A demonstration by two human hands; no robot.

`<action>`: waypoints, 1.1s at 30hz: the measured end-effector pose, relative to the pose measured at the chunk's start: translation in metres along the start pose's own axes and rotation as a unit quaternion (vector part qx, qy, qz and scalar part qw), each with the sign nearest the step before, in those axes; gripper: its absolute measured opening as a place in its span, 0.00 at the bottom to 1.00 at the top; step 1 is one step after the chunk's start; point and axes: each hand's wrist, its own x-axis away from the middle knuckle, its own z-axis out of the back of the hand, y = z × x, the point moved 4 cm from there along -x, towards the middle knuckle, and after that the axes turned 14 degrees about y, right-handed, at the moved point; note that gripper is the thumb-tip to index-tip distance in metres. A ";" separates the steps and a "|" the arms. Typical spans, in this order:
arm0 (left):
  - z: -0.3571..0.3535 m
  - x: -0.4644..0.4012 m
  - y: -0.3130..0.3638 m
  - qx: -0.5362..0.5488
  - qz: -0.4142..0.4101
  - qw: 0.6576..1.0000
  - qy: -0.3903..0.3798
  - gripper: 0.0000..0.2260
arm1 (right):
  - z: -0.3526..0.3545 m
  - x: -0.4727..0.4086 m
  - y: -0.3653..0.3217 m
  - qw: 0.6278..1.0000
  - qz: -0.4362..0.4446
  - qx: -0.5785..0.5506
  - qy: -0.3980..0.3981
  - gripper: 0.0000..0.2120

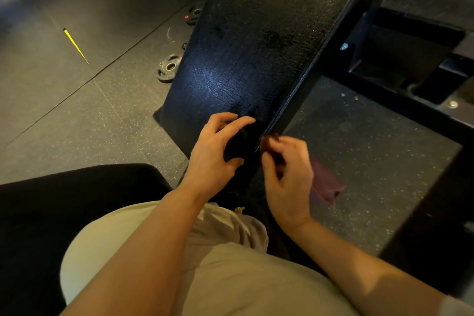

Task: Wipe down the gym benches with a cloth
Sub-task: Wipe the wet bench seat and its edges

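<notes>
A black padded gym bench (256, 33) runs from in front of me up and away to the right, and its textured top shines under the light. My left hand (213, 154) curls round a dark object (237, 146) at the near end of the pad; I cannot make out what that object is. My right hand (287, 174) is at the pad's right edge with its fingers curled, pinching a maroon cloth (325, 186). The cloth hangs blurred below and to the right of that hand.
Two weight plates (168, 68) (193, 14) lie on the speckled rubber floor left of the bench. A yellow strip (75, 45) marks the floor farther left. Black steel frame bars (410, 102) cross on the right. A black seat pad (77, 200) is under my left side.
</notes>
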 end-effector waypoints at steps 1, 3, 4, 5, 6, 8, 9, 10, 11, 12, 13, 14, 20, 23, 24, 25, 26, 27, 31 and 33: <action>0.000 0.000 0.000 0.000 -0.001 1.000 0.000 0.38 | -0.002 0.007 0.004 0.999 -0.003 0.003 -0.037 0.07; 0.000 -0.001 0.000 0.002 -0.004 1.000 -0.002 0.37 | 0.000 0.014 0.011 0.995 -0.035 0.003 -0.095 0.07; 0.000 0.000 0.000 0.004 -0.003 1.000 -0.002 0.37 | 0.003 0.012 0.012 0.995 -0.043 0.002 -0.088 0.07; 0.000 0.000 0.000 0.005 -0.002 1.000 -0.001 0.38 | 0.006 0.007 0.010 0.997 -0.042 0.000 -0.057 0.07; 0.000 0.000 0.001 0.006 0.000 1.000 0.000 0.38 | 0.008 0.001 0.006 0.999 -0.039 -0.004 -0.017 0.08; 0.000 0.000 0.001 0.005 0.001 1.000 0.001 0.38 | 0.004 -0.002 -0.002 0.999 -0.038 -0.011 0.025 0.13; 0.000 0.000 0.000 0.005 0.002 1.000 0.001 0.38 | 0.000 0.002 -0.004 0.999 -0.034 -0.014 0.016 0.14; 0.000 0.000 -0.001 0.007 0.003 1.000 0.001 0.38 | -0.003 0.008 -0.003 1.000 -0.026 -0.013 -0.008 0.13; 0.000 0.000 -0.001 0.009 0.003 1.000 0.000 0.38 | -0.004 0.013 -0.001 0.999 -0.020 -0.011 -0.037 0.11; 0.000 0.000 -0.002 0.009 0.001 1.000 -0.002 0.37 | -0.002 0.016 0.000 0.998 -0.017 -0.010 -0.060 0.10; 0.000 0.000 -0.002 0.008 -0.002 1.000 -0.003 0.38 | 0.001 0.015 0.002 0.997 -0.016 -0.010 -0.073 0.10; 0.000 0.000 -0.003 0.009 -0.005 1.000 -0.006 0.37 | 0.006 0.012 0.001 0.998 -0.012 -0.012 -0.068 0.10; 0.003 -0.004 -0.001 0.082 0.015 0.996 0.028 0.26 | -0.007 0.008 -0.013 0.989 0.125 0.022 -0.081 0.15; 0.004 -0.003 -0.003 0.078 0.022 0.996 0.026 0.26 | -0.012 0.024 0.003 0.981 0.129 0.028 -0.140 0.14; 0.005 -0.003 -0.004 0.075 0.021 0.997 0.024 0.26 | -0.008 0.023 0.003 0.984 0.117 0.017 -0.135 0.13; 0.005 -0.003 -0.003 0.076 0.020 0.997 0.024 0.26 | -0.003 0.020 0.001 0.988 0.105 0.004 -0.117 0.12; 0.004 -0.002 -0.003 0.078 0.021 0.996 0.024 0.26 | 0.004 0.015 -0.002 0.992 0.093 -0.005 -0.087 0.13; 0.004 -0.003 -0.002 0.079 0.024 0.996 0.025 0.26 | 0.009 0.007 -0.005 0.995 0.085 -0.007 -0.050 0.13; 0.004 -0.006 -0.001 0.080 0.031 0.996 0.037 0.28 | 0.001 -0.008 -0.007 0.996 0.077 0.020 -0.046 0.11; 0.003 -0.005 -0.001 0.085 0.031 0.995 0.036 0.28 | -0.007 0.003 -0.005 0.989 0.093 0.030 -0.112 0.09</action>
